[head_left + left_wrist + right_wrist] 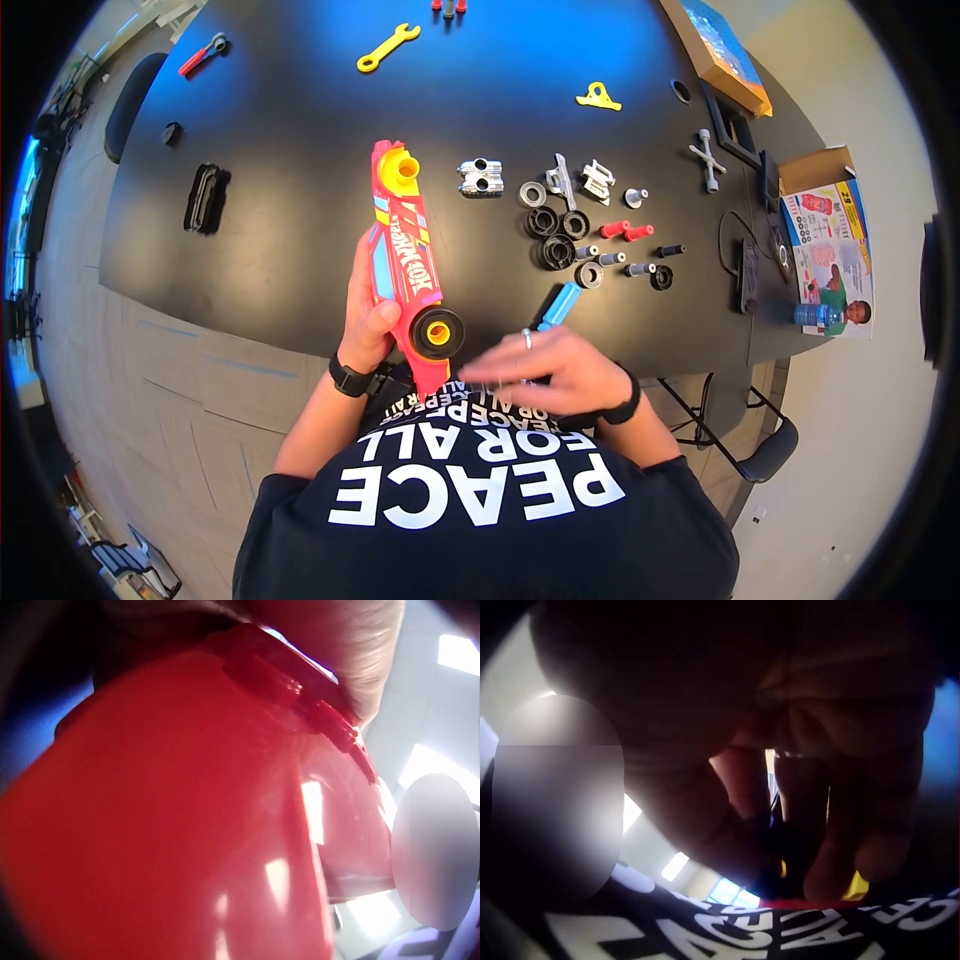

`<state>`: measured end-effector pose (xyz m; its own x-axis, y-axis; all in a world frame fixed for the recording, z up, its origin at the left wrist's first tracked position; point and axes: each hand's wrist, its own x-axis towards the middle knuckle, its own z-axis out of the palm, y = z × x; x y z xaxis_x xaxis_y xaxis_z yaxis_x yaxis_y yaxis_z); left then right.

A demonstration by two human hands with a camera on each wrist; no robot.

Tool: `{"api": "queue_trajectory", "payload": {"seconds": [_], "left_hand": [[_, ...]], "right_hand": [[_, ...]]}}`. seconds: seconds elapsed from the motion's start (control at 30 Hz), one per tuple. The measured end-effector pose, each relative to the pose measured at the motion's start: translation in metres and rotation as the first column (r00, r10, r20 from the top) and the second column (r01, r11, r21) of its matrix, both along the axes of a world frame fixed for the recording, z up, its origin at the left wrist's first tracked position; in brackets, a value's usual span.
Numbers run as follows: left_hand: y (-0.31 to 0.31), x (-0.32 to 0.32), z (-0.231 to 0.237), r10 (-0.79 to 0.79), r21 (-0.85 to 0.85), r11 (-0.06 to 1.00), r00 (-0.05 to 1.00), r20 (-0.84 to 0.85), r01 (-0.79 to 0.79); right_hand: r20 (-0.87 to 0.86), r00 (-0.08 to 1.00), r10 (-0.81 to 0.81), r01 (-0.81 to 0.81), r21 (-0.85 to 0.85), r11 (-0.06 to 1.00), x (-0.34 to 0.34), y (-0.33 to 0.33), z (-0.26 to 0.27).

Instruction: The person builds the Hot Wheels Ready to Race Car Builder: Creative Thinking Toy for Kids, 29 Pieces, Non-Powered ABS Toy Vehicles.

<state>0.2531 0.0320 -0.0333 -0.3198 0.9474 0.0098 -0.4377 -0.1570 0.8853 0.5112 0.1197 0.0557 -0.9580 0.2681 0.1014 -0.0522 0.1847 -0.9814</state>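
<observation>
A red Hot Wheels toy car [405,250] stands lengthwise, its yellow ring [403,168] at the far end and a black wheel [453,333] with a yellow hub at the near end. My left hand [365,315] grips its left side, thumb on the body. Red plastic [150,810] fills the left wrist view, under part of the left hand [360,656]. Beside the wheel, my right hand [560,370] is blurred, fingers extended towards the car. The right wrist view shows the right hand [780,727] dark, its fingers pointing down; whether they touch the wheel cannot be told.
On the black table [290,240] lie a blue tool [560,305], black tyres [556,252], red pegs [638,233], chrome parts [481,177], a yellow wrench [388,48] and a cross wrench [708,161]. A printed box [830,225] stands right; the ratchet [203,55] is far left.
</observation>
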Motion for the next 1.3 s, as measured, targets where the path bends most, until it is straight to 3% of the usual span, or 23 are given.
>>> {"api": "queue_trajectory", "payload": {"seconds": [0.13,0.23,0.37,0.43,0.5,0.53,0.57,0.63,0.67,0.7,0.77,0.83,0.93,0.97,1.03,1.07,1.17,1.2,1.3], "left_hand": [[0.000,0.002,0.008,-0.014,-0.025,1.000,1.000,0.018,0.015],[0.001,0.001,0.006,-0.027,-0.020,0.999,0.999,0.021,0.027],[0.000,0.002,0.008,-0.025,-0.003,1.000,1.000,0.015,0.025],[-0.001,0.001,0.007,-0.022,0.003,1.000,0.999,0.023,0.022],[-0.003,-0.003,0.003,-0.114,0.032,0.993,0.990,0.078,0.112],[-0.003,-0.003,0.002,-0.114,0.034,0.993,0.990,0.079,0.112],[-0.002,-0.003,0.001,-0.106,0.039,0.994,0.991,0.077,0.103],[-0.002,-0.002,0.000,-0.091,0.042,0.995,0.993,0.077,0.088],[-0.003,-0.002,0.002,-0.095,0.039,0.995,0.992,0.085,0.092],[-0.003,-0.002,0.003,-0.102,0.037,0.994,0.991,0.091,0.099],[0.000,0.000,0.006,-0.070,0.018,0.997,0.996,0.053,0.069],[0.001,0.001,0.006,-0.052,0.000,0.999,0.998,0.017,0.052],[0.001,0.001,0.003,-0.048,-0.003,0.999,0.999,0.012,0.048],[0.001,0.001,0.002,-0.042,-0.001,0.999,0.999,0.015,0.042],[0.000,0.000,0.002,-0.024,0.000,1.000,1.000,0.018,0.024],[0.000,0.001,0.004,-0.022,-0.003,1.000,0.999,0.028,0.022],[0.000,0.001,0.003,-0.024,-0.002,1.000,0.999,0.027,0.024],[0.000,0.001,0.002,-0.031,0.000,1.000,0.999,0.015,0.031],[0.001,0.000,-0.001,-0.025,0.006,1.000,1.000,0.005,0.024]], "right_hand": [[0.094,0.950,0.299,-0.306,0.070,0.950,0.013,-0.004,0.002],[0.171,0.915,0.367,-0.389,0.122,0.913,0.018,-0.002,0.014],[0.071,0.887,0.456,-0.461,0.110,0.880,0.021,0.001,0.022],[0.065,0.908,0.414,-0.419,0.141,0.897,0.020,0.001,0.021],[0.055,0.950,0.308,-0.308,-0.015,0.951,0.018,0.006,0.014],[-0.023,0.989,0.149,-0.148,0.039,0.988,0.013,0.002,0.010],[-0.020,0.988,0.150,-0.149,0.040,0.988,0.011,0.001,0.013],[0.106,0.994,-0.037,0.030,0.065,0.997,0.008,-0.002,0.025],[0.278,0.958,-0.072,0.083,-0.028,0.996,0.008,-0.006,0.032],[0.276,0.958,-0.071,0.083,-0.029,0.996,0.006,-0.008,0.028],[0.306,0.951,-0.036,-0.033,0.218,0.975,0.000,-0.014,0.017],[0.315,0.949,-0.012,-0.055,0.203,0.978,-0.001,-0.018,0.014],[0.382,0.902,0.203,-0.206,-0.034,0.978,-0.001,-0.017,0.017],[0.382,0.901,0.204,-0.207,-0.034,0.978,0.001,-0.016,0.015],[0.166,0.950,0.263,-0.270,0.021,0.963,0.008,-0.012,0.008],[0.159,0.928,0.337,-0.343,0.013,0.939,0.011,-0.005,0.008],[0.043,0.930,0.365,-0.361,-0.080,0.929,0.018,-0.001,0.004],[-0.044,0.936,0.349,-0.350,-0.036,0.936,0.017,-0.001,-0.003],[0.046,0.953,0.300,-0.288,-0.172,0.942,0.016,-0.001,0.005]]}}
